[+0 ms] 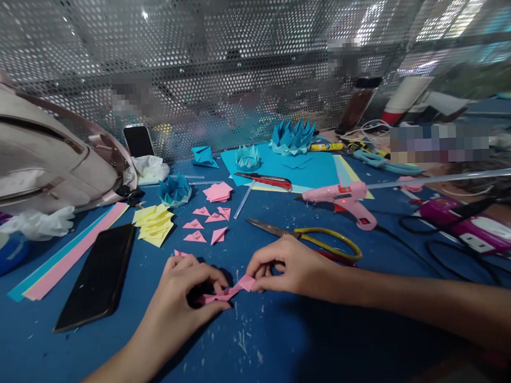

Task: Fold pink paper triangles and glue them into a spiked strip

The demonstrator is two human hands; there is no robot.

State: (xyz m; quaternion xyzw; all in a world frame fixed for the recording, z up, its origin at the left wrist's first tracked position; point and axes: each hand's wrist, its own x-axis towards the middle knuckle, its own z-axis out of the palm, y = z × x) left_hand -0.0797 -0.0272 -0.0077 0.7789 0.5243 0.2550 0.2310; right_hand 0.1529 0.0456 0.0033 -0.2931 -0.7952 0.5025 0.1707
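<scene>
While the folded pink paper (pixel 231 292) was held low over the near middle of the counter (pixel 252 348), its left end was clamped between the fingers and thumb of the left hand (pixel 179 286), and its right end was pinched by the thumb and forefinger of the right hand (pixel 289 266). Both ends were presumably gripped so that the narrow folds could be kept steady and in line; whether the counter was touched by the paper could not be told.

Just far of the left hand, 6 small pink pieces (pixel 193 224) were spread apart, probably so that each could be picked up singly. Beyond them 1 pink stack (pixel 217 191) was placed, with 1 yellow stack (pixel 155 224) to the left. Farther back, 3 folded blue rings (pixel 293 137) were counted, 1 large and 2 smaller.

Near the right hand, 1 pair of scissors (pixel 301 230) was laid, seemingly for easy reach. Beyond it 1 pink glue gun (pixel 343 194) was rested with its nozzle to the left, and 1 red cutter (pixel 266 180) was set farther left. On the left side 2 phones (pixel 97 278) were seen, 1 lying flat and 1 propped upright at the far edge.
</scene>
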